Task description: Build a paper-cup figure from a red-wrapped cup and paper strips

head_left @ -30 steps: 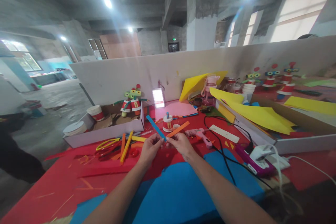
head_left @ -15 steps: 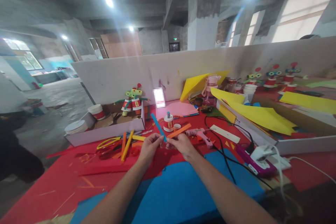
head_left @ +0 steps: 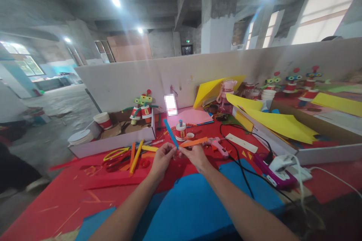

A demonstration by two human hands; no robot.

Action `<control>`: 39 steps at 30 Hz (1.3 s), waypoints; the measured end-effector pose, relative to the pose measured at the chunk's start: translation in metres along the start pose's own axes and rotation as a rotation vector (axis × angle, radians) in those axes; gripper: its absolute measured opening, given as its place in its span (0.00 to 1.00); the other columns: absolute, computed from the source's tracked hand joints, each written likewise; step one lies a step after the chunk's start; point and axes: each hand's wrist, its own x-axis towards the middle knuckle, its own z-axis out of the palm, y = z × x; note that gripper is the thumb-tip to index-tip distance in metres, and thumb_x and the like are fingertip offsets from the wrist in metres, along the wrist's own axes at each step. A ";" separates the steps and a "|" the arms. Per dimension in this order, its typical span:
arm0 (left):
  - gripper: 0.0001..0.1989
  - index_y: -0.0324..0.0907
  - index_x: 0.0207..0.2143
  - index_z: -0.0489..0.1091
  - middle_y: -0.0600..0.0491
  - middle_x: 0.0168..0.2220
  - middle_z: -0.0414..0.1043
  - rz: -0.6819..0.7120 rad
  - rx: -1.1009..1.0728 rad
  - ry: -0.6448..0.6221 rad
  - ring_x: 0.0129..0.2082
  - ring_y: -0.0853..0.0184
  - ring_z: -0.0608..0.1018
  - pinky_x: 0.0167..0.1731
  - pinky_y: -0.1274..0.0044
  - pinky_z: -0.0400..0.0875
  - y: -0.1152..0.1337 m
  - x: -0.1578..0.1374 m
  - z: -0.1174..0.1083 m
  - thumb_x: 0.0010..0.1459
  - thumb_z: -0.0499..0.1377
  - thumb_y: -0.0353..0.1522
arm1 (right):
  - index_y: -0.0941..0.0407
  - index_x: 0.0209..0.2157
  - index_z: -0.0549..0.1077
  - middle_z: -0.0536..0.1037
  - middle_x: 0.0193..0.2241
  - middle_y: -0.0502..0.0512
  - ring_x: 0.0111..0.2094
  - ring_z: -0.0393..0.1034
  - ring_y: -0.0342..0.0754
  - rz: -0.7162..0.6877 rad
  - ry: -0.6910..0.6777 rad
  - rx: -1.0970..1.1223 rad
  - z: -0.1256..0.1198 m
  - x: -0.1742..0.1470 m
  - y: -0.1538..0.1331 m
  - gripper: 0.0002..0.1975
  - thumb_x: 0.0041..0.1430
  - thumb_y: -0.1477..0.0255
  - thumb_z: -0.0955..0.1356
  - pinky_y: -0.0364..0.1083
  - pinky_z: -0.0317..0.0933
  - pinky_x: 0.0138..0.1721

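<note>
Above the red table my left hand (head_left: 164,158) pinches the lower end of a blue paper strip (head_left: 170,132). My right hand (head_left: 195,155) is closed on an orange paper strip (head_left: 195,142), which points right. The two strips meet at my fingertips, forming a V; whether they are stuck together there I cannot tell. Just beyond my hands stands a red-and-white paper cup figure (head_left: 181,132) with folded paper arms and a small blue piece on top. A small white cup (head_left: 190,135) is beside it. To the right of my right hand lies a pink glue gun (head_left: 217,147).
Scissors (head_left: 117,154) and yellow and orange strips lie at left, by an open box (head_left: 135,134). Blue sheets (head_left: 195,199) cover the near side. At right are a purple power strip (head_left: 274,173), black cables, and a box with yellow paper (head_left: 271,120).
The orange strip has swung down to lie more level, and my right fingers have shifted slightly along with it. The blue strip stays in my left hand.
</note>
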 end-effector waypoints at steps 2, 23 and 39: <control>0.17 0.40 0.24 0.67 0.56 0.19 0.70 -0.006 -0.001 -0.010 0.20 0.72 0.69 0.25 0.80 0.63 0.000 0.000 0.000 0.47 0.66 0.44 | 0.56 0.26 0.72 0.74 0.20 0.49 0.24 0.72 0.47 -0.017 -0.006 -0.014 0.000 0.000 0.002 0.12 0.45 0.62 0.72 0.47 0.69 0.32; 0.16 0.39 0.22 0.68 0.56 0.18 0.70 -0.025 -0.041 0.005 0.20 0.73 0.69 0.24 0.81 0.61 -0.001 0.000 0.000 0.45 0.67 0.42 | 0.55 0.25 0.72 0.75 0.19 0.50 0.24 0.72 0.48 -0.090 0.002 -0.142 -0.001 0.003 0.005 0.09 0.48 0.64 0.69 0.46 0.68 0.31; 0.15 0.39 0.22 0.67 0.58 0.16 0.67 -0.057 -0.119 0.097 0.18 0.75 0.67 0.22 0.83 0.58 -0.001 0.003 -0.006 0.43 0.68 0.39 | 0.58 0.25 0.71 0.71 0.18 0.47 0.20 0.67 0.41 -0.160 0.396 0.212 -0.021 0.012 -0.018 0.19 0.46 0.55 0.72 0.42 0.65 0.27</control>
